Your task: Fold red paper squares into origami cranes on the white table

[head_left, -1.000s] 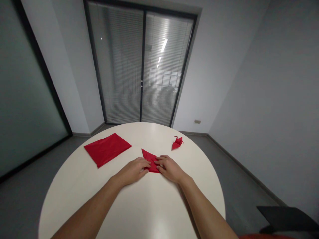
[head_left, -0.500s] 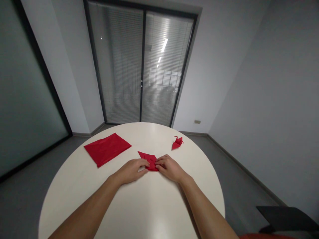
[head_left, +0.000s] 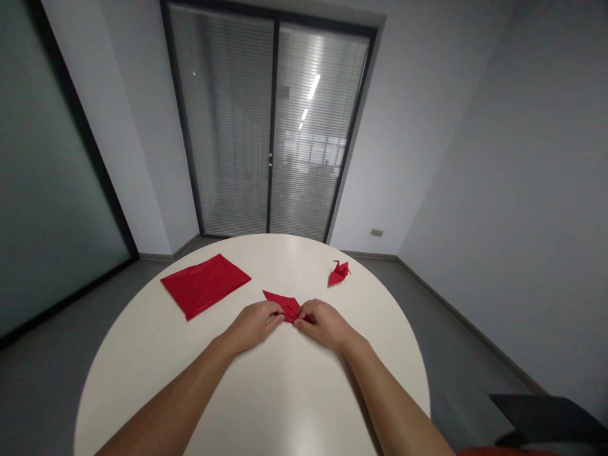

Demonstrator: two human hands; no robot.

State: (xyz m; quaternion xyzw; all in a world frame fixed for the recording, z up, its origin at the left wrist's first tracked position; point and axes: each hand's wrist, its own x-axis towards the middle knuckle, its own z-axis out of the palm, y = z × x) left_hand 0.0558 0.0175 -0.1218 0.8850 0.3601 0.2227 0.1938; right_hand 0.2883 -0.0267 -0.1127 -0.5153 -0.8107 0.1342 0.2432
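A partly folded piece of red origami paper (head_left: pixel 287 304) lies on the white table in front of me, one pointed corner aimed at the far left. My left hand (head_left: pixel 259 322) pinches its near left edge between thumb and fingers. At its right side my right hand (head_left: pixel 320 322) is closed on the near edge, fingertips bent and close to the thumb. Parts of the paper's near and right edges are hidden under my fingers. Beyond my right hand stands a finished red paper crane (head_left: pixel 339 273), touched by neither hand.
A flat stack of red paper sheets (head_left: pixel 205 287) lies at the left of the round white table (head_left: pixel 251 405). A dark chair (head_left: pixel 546 418) stands at the lower right. Behind the table is a glass partition with blinds (head_left: pixel 270 126).
Fingers that lay flatter on the paper have curled into pinches at its near edge. That near edge now looks lifted or folded over. The crane and the stack stay put.
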